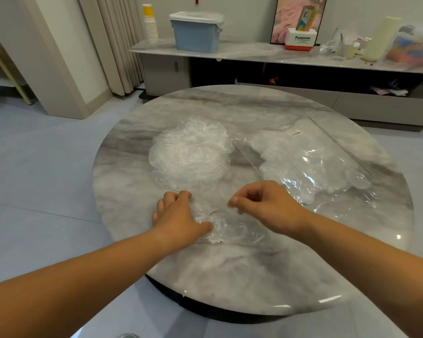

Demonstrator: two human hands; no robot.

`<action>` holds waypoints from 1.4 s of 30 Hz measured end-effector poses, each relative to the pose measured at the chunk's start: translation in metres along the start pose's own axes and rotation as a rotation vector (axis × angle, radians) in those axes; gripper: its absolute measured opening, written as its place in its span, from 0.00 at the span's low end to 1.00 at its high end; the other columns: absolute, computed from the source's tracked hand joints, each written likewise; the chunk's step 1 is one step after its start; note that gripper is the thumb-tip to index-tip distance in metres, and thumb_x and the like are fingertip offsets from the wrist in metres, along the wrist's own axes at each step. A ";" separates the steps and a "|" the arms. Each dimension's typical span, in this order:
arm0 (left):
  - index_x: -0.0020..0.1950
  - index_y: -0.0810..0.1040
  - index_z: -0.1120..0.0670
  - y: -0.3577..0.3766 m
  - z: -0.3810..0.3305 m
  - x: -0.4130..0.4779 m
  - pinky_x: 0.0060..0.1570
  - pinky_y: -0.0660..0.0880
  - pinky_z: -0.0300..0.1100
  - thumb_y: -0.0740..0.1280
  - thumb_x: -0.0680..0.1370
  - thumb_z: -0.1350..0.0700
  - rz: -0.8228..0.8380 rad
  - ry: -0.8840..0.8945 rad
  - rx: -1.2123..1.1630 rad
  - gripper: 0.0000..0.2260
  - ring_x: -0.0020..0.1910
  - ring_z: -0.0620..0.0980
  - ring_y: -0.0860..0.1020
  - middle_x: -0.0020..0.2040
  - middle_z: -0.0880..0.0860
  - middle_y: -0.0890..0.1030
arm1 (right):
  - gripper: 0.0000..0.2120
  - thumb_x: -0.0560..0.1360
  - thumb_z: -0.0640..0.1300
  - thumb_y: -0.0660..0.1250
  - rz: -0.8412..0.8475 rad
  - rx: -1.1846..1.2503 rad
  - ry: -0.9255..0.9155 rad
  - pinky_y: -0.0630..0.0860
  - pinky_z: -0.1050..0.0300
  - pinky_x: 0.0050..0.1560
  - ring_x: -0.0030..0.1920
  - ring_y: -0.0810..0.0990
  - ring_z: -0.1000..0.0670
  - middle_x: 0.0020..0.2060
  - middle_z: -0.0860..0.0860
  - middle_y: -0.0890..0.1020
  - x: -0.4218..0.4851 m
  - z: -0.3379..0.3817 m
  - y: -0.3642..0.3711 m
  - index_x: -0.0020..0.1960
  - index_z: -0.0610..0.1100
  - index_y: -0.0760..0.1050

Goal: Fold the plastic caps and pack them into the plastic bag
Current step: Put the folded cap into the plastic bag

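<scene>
One clear cap (230, 229), outline barely traceable, pinched by left hand (178, 215) and right hand (266, 203).

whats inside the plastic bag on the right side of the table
Through the clear bag a crumpled white mass of caps shows. How many there are cannot be told: they overlap, and glare on the plastic hides some.

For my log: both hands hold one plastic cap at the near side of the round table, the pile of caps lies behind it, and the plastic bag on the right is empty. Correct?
Not quite: the plastic bag is not empty; the head view shows caps inside it. Left hand, right hand, plastic cap and pile of caps are as stated.
</scene>
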State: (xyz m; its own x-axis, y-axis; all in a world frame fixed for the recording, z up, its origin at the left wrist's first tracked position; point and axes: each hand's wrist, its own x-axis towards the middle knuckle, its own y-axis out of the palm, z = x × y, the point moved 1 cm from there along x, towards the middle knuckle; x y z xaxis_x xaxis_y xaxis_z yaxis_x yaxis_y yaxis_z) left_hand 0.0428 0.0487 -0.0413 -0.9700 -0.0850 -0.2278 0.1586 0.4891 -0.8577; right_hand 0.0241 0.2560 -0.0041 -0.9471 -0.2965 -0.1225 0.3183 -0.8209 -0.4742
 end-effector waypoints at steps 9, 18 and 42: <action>0.81 0.49 0.42 -0.032 0.007 -0.002 0.76 0.62 0.50 0.80 0.60 0.32 0.424 0.164 0.053 0.59 0.77 0.49 0.58 0.77 0.46 0.57 | 0.17 0.77 0.58 0.64 0.240 -0.473 -0.205 0.74 0.65 0.53 0.50 0.78 0.61 0.49 0.58 0.83 -0.035 -0.024 0.010 0.61 0.53 0.80; 0.58 0.72 0.48 -0.025 -0.007 -0.006 0.46 0.76 0.40 0.73 0.70 0.35 0.258 0.058 0.045 0.24 0.47 0.43 0.78 0.50 0.45 0.79 | 0.29 0.76 0.68 0.50 0.319 -0.779 -0.323 0.72 0.52 0.58 0.53 0.71 0.53 0.53 0.54 0.74 -0.050 -0.021 0.015 0.61 0.56 0.81; 0.49 0.76 0.59 -0.020 -0.011 -0.008 0.37 0.80 0.44 0.70 0.80 0.58 0.532 -0.242 -0.900 0.05 0.33 0.51 0.80 0.36 0.57 0.80 | 0.23 0.79 0.65 0.51 0.291 -0.830 -0.353 0.67 0.53 0.64 0.59 0.67 0.51 0.59 0.53 0.67 -0.051 -0.023 0.036 0.67 0.57 0.73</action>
State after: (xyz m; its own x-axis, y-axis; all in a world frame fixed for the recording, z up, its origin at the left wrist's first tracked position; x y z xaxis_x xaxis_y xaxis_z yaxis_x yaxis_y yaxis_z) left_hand 0.0457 0.0493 -0.0176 -0.7387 0.2062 -0.6418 0.2602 0.9655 0.0108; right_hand 0.0831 0.2527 -0.0352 -0.7251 -0.6767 -0.1276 0.2815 -0.1222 -0.9518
